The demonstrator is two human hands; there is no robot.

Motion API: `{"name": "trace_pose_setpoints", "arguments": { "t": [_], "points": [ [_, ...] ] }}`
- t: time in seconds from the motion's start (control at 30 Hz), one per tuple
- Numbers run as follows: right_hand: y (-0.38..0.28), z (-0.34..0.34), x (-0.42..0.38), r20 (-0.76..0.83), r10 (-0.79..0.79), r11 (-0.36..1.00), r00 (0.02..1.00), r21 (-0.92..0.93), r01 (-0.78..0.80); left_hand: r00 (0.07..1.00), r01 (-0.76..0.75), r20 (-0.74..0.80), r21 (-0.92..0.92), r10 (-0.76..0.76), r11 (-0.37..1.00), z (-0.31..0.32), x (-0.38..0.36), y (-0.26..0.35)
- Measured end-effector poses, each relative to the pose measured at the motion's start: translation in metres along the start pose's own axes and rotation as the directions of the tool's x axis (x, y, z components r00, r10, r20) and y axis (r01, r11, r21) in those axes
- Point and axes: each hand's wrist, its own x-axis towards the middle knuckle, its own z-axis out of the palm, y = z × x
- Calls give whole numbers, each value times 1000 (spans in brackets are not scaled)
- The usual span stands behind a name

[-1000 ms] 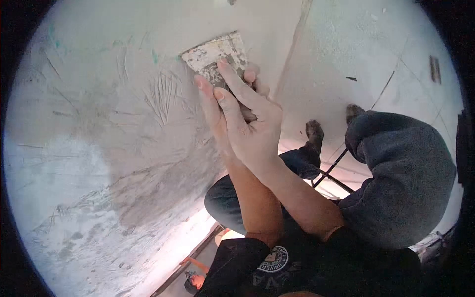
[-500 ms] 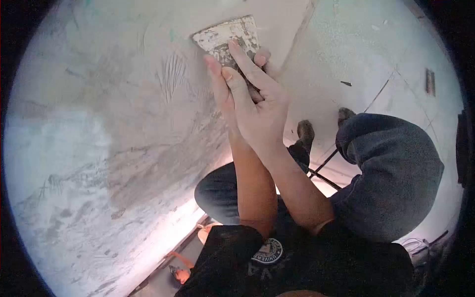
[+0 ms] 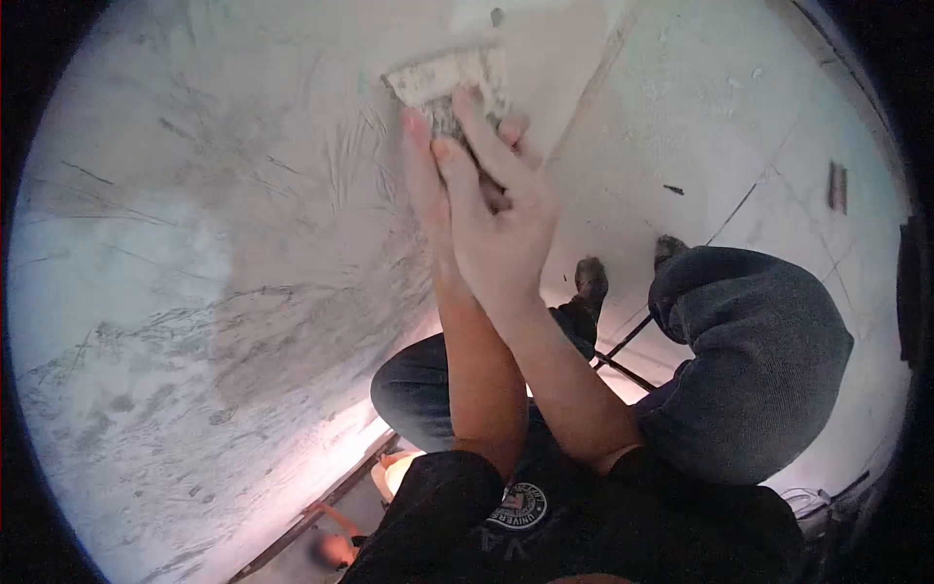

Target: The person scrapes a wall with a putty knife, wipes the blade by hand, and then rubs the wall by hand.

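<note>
Stretching left from the broad-edged scraper [image 3: 421, 84], open scored surface [image 3: 292, 185].

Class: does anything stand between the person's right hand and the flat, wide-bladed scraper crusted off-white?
Nothing visible does: the bare, dusty right hand directly grips the flat, wide-bladed scraper crusted off-white.

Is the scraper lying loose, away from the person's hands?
No, the right hand holds the scraper, with one finger extended onto its face.
</note>
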Motion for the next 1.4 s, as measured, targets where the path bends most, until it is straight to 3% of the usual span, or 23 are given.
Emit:
{"name": "trace_pose_setpoints", "arguments": {
  "t": [0.1,0.13,0.2,0.27,0.33,0.43,0.6,0.63,0.7,0.77,0.83,1.07,1.13,1.23,1.27,1.33,1.4],
  "points": [
    [-6,-10,-3,29,160,987,987,30,-161,997,24,-69,15,-23,1000,-13,-4,-14],
    [-6,-9,-7,28,156,987,987,32,-157,998,25,-65,15,-24,1000,-11,-1,-16],
    [-2,-10,-13,69,117,981,991,-165,-105,1000,11,-29,1,-11,1000,2,-6,-14],
    [7,1,-7,27,22,995,999,-98,-19,999,1,33,-31,0,1000,9,6,9],
    [-6,-1,3,-24,28,995,999,-95,-30,1000,8,25,-55,-7,998,1,9,12],
    [-5,-12,-4,11,40,980,999,-196,-37,999,42,-10,-81,-43,996,2,-8,-11],
    [-9,-1,3,34,-22,956,999,-293,31,996,45,79,-102,-37,994,11,5,15],
    [-10,-2,5,-18,34,999,999,-31,-35,997,47,66,-103,-40,994,7,9,16],
    [-6,-10,-6,10,109,993,994,-36,-109,998,59,10,-103,-59,993,6,-4,-14],
    [-2,-8,-9,33,107,994,994,-22,-106,998,62,33,-107,-58,992,15,-23,-4],
    [5,0,-14,-39,9,972,999,-235,-18,995,56,84,-102,-47,993,23,-11,3],
    [-7,-3,0,-42,-6,992,999,-126,1,997,72,31,-92,-70,993,12,-15,-9],
    [-7,0,-9,-77,53,960,996,-271,-73,997,69,39,-87,-66,994,17,-11,2],
    [2,-1,-15,1,5,950,1000,-313,-4,995,62,85,-74,-55,995,26,-17,2],
    [-1,-2,-7,2,6,951,1000,-309,-5,995,60,84,-71,-54,996,22,-1,11],
    [-13,-8,6,53,136,988,989,-75,-132,997,64,49,-70,-61,995,11,11,14],
    [-10,-20,-5,69,162,979,984,-134,-151,997,72,5,-66,-72,995,8,13,2]
  ]
}}
